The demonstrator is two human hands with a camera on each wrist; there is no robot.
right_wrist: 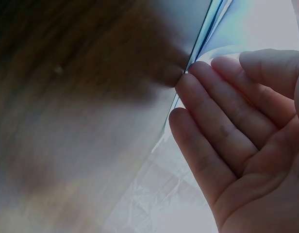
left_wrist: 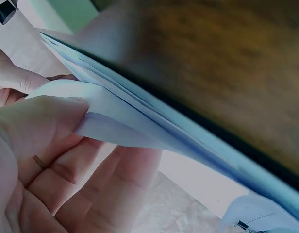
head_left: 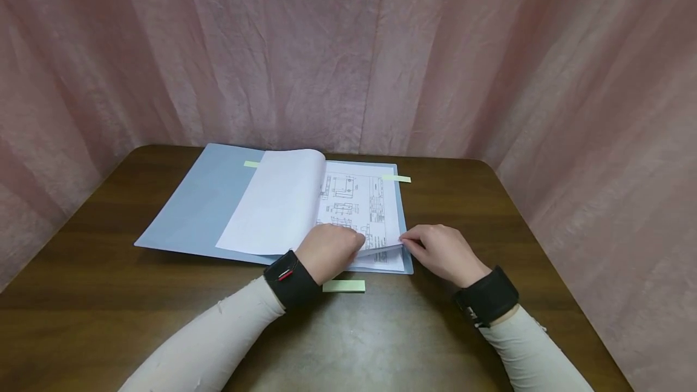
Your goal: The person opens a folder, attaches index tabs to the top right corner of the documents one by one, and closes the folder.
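An open light-blue folder [head_left: 187,204] lies on the table with papers inside. A blank white sheet [head_left: 278,198] is turned over to the left, curling along the middle. On the right side shows a page of technical drawings [head_left: 348,189], its lower edge lifted off the sheets below. My left hand [head_left: 332,251] pinches that lower edge; in the left wrist view the thumb [left_wrist: 67,109] lies on the paper with fingers beneath. With thumb and fingertips my right hand [head_left: 442,254] pinches the page's lower right corner. In the right wrist view its other fingers [right_wrist: 207,121] extend beside the folder's edge.
A pale green sticky-note pad [head_left: 343,286] lies just in front of the folder. One green sticky strip [head_left: 396,178] juts past the right page edge; another green strip [head_left: 251,164] shows beside the turned sheet. Pink curtains [head_left: 348,53] surround the brown table [head_left: 463,192].
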